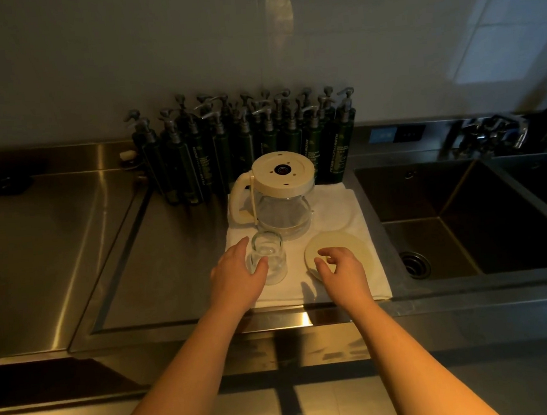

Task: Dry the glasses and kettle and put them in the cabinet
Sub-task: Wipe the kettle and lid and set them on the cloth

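The left hand curled round the glass standing on the white cloth before the kettle. The right hand hovered, fingers loosely bent, holding nothing, over the cream lid. Best lift the glass straight up, firmly, clear of the kettle

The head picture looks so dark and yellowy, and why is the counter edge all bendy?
Head view: dim, warm light, brightest as glare on the steel counter; the wide-angle lens bows straight edges; the glass by the left hand is clear, so hard to see; the right hand casts a soft shadow on the white towel.
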### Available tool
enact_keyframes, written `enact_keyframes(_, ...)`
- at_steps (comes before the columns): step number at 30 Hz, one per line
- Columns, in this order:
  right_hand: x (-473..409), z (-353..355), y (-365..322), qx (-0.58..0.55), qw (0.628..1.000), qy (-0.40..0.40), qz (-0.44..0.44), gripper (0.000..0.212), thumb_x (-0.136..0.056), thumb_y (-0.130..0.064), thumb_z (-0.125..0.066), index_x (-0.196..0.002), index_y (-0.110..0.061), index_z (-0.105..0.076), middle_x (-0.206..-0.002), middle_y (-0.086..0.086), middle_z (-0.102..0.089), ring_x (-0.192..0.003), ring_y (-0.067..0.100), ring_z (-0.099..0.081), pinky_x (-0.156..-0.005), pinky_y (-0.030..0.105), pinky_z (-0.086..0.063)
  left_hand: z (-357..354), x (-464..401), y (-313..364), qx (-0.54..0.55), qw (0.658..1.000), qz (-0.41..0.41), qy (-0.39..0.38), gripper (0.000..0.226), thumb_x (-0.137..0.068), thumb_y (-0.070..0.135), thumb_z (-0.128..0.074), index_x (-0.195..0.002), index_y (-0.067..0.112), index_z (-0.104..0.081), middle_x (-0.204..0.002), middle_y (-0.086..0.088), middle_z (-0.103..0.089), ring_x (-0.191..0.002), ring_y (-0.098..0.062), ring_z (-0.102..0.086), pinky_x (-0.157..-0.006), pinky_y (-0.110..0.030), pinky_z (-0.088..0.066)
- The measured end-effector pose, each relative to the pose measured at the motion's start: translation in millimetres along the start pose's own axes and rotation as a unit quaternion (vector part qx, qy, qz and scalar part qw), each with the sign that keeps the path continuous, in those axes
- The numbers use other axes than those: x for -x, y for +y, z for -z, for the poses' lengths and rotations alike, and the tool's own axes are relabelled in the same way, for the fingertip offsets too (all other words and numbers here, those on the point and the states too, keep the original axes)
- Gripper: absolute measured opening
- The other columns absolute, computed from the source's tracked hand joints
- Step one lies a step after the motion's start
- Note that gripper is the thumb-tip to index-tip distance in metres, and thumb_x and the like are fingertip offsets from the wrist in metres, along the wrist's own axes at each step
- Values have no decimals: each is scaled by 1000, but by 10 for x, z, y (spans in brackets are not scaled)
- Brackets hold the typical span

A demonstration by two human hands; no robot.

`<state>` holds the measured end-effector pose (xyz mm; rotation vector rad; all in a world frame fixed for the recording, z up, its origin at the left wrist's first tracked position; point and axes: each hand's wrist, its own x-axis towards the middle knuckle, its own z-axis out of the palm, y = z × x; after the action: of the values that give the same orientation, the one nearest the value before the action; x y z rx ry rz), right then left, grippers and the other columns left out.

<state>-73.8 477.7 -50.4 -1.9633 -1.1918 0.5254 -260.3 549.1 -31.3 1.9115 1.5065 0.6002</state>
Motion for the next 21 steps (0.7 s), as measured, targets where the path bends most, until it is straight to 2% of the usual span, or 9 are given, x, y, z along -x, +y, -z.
enact_keyframes(21,-4,-85,-52,13,1000,-8,8,31,-94,-26,-56,-123,-15,-60,-128,4,-55,-113,17,-55,-95,30,-45,-61,-45,-156,-1,1000,-2,13,60,-93,49,-50,-147,27,-34,-149,-3,-40,-132,-24,-42,-108,-46,-37)
